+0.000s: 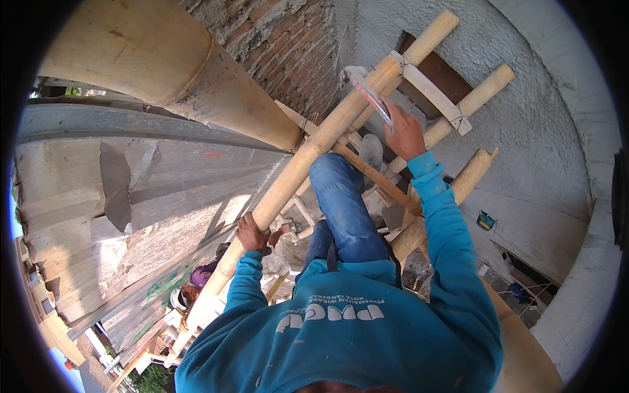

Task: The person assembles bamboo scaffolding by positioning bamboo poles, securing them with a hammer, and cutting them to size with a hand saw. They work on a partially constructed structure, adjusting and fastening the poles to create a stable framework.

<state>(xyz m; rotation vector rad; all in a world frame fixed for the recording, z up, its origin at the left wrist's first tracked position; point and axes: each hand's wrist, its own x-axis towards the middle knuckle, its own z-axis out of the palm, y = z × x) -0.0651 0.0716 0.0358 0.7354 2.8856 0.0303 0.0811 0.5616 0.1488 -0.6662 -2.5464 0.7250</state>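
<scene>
My left hand (252, 232) is closed around a long bamboo pole (314, 147) that slants up to the right. My right hand (404, 135) is raised and grips the handle of a metal trowel (367, 92), whose blade lies against the upper end of that pole, close to the grey plastered wall (524, 124). My knee in blue jeans (341, 196) is bent between both arms, and my foot rests on a thinner bamboo crossbar (370, 173). Both sleeves are teal.
More bamboo poles (468, 105) are lashed together with pale strips into scaffolding at the upper right. A bare brick wall (288, 46) rises above. Corrugated metal sheeting (131, 196) spreads to the left. Far below, a person in purple (200, 275) stands near the ground.
</scene>
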